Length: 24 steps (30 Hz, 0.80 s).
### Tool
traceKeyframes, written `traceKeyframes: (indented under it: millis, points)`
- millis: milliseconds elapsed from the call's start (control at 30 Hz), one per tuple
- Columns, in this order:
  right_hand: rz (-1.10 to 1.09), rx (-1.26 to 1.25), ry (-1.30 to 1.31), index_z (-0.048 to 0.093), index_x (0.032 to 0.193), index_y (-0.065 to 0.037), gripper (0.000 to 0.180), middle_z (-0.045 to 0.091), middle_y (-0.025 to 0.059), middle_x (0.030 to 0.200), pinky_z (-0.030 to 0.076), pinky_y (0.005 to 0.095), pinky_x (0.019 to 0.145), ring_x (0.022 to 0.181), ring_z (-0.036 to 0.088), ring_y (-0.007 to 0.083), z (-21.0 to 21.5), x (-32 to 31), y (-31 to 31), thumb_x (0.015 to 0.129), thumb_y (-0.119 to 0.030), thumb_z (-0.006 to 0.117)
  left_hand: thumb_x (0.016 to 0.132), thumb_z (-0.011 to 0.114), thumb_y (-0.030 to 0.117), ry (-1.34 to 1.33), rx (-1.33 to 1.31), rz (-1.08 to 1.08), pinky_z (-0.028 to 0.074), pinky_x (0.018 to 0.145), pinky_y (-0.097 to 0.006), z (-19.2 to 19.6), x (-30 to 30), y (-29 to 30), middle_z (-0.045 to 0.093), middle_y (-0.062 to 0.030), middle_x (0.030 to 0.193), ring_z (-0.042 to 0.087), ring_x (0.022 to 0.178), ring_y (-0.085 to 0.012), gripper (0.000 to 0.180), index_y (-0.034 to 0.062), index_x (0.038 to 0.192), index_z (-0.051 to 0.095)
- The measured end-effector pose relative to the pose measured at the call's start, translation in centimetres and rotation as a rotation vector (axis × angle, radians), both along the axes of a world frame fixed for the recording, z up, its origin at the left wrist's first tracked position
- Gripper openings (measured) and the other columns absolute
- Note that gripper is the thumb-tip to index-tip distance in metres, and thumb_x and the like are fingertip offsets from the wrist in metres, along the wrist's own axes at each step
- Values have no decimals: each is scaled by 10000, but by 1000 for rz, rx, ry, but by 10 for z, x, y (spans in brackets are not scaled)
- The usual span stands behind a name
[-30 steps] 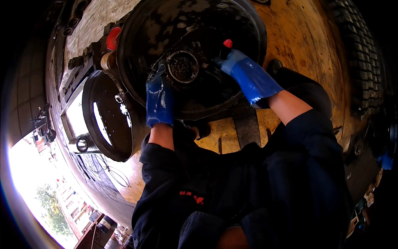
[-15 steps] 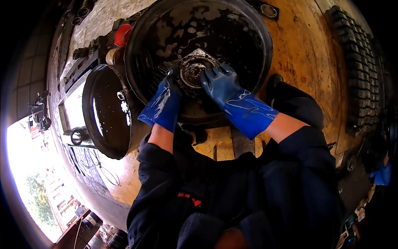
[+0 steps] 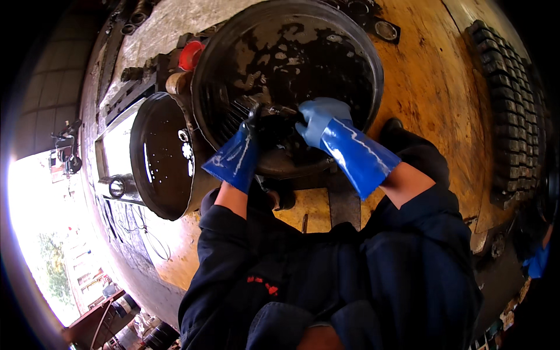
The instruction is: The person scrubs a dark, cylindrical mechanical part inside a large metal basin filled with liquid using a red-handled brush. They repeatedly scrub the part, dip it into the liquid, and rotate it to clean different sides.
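The left grip [image 3: 249, 126] wears a glove [image 3: 245, 143] almost black over the hand and strong blue at the cuff [image 3: 232, 163], with pale streaks. The right grip [image 3: 325, 119] is a softer grey-blue, its cuff [image 3: 359, 158] bright blue with a whitish line. The tub [image 3: 376, 64] around both is blackish; its liquid [image 3: 321, 61], beyond the grips, is near-black mottled with grey-brown patches. Left of the left grip, a drum [image 3: 156, 195] shows dark brown, flecked white; a cup [image 3: 191, 55] farther up is red. Right of the right grip, the floor [image 3: 431, 87] is ochre with dark stains. Behind the grips, the jacket [image 3: 326, 265] is navy with red marks [image 3: 263, 284].
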State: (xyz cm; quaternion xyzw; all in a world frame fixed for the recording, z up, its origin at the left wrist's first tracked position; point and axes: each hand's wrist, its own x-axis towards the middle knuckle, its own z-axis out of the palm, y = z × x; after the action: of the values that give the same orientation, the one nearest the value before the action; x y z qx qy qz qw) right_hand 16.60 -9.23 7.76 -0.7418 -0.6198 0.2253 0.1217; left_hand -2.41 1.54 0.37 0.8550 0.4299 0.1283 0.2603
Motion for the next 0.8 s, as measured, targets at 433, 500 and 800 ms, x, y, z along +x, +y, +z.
traceKeyframes:
  millis: [433,500,800]
  points:
    - [-296,-134,713,685,1105,39,465,723,149,990,500,355,814,894,656,232,-6,15,-32,848,-345,737,933,612,212,-247,-118,306,543,817,-368,-77,-38,-79,716,-137,1021,689,957,-276,225,63,1075,702]
    - [-341,-168,643,660,1143,62,507,715,146,1027,500,350,837,926,648,235,11,3,-42,834,-331,744,923,639,146,-480,-305,398,534,840,-334,-97,-32,-82,703,-150,1027,680,958,-262,211,17,1082,688]
    - [-327,-201,371,563,1276,125,721,658,268,1213,483,396,959,1111,647,316,13,-2,-70,803,-388,746,371,954,292,229,-19,19,460,1035,-322,1,-24,-113,675,-130,1190,603,1200,-285,810,94,1123,725]
